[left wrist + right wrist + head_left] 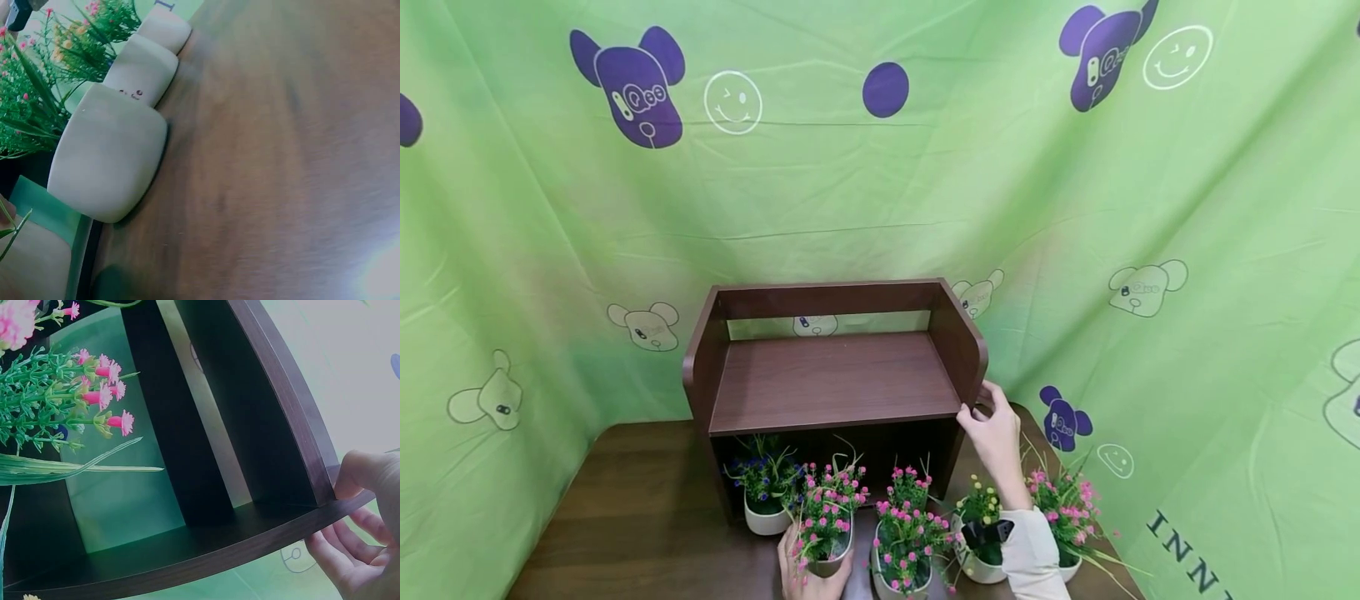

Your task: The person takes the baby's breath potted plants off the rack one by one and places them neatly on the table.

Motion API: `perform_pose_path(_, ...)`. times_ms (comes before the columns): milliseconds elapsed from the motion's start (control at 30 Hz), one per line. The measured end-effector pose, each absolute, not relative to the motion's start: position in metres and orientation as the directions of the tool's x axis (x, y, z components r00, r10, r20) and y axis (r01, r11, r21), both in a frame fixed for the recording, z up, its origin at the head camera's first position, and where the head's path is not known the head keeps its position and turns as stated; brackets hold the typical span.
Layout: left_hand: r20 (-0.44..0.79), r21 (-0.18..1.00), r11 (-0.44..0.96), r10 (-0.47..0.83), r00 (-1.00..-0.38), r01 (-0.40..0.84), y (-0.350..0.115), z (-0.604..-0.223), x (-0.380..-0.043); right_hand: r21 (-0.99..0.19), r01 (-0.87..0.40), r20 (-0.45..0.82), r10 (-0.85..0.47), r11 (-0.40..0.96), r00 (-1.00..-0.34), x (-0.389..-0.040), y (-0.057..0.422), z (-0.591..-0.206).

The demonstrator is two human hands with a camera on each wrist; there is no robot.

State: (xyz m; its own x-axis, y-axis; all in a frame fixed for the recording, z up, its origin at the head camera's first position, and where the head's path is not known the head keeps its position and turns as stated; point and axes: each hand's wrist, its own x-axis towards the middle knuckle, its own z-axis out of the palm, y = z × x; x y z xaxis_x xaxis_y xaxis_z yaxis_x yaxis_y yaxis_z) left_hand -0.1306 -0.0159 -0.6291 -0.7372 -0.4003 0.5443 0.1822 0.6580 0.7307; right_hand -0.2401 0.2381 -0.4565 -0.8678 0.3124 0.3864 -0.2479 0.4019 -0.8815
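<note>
My left hand (808, 575) holds a white pot of pink artificial flowers (832, 512) at the front of a dark brown two-tier wooden shelf (835, 375). At the lower left of the left wrist view, a white pot (34, 262) shows with a bit of a finger beside it. My right hand (996, 429) grips the right side panel of the shelf near the upper board. In the right wrist view, the thumb and fingers of this hand (362, 525) lie on either side of the panel's edge. A blue-flowered pot (767, 521) stands at the shelf's lower left opening.
Another pink-flowered pot (904, 554) stands right of the held one, with more pink flowers behind it. Beneath my right forearm are a yellow-flowered pot (979, 567) and a further pink one (1067, 508). A green printed curtain (820, 183) hangs behind the wooden table (625, 517).
</note>
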Motion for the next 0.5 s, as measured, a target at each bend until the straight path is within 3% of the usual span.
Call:
perform_pose_path(167, 0.432, 0.765, 0.634, -0.375, -0.820, 0.113, -0.020, -0.622, -0.116, -0.883, -0.246, 0.381, 0.303, 0.400, -0.873, -0.238, 0.239, -0.457)
perform_pose_path(233, 0.444, 0.773, 0.625, -0.407, -0.798, 0.112, -0.019, -0.624, -0.112, -0.884, -0.247, 0.381, 0.303, 0.398, -0.874, -0.239, 0.239, -0.457)
perform_pose_path(400, 0.618, 0.732, 0.627, -0.445, -0.648, 0.267, -0.016, -0.635, -0.105, -0.883, -0.244, 0.382, 0.312, 0.400, -0.870, -0.239, 0.239, -0.457)
perform_pose_path(500, 0.553, 0.785, 0.581, -0.498, -0.668, 0.218, -0.014, -0.635, -0.097, -0.884, -0.247, 0.383, 0.310, 0.397, -0.870, -0.239, 0.239, -0.457)
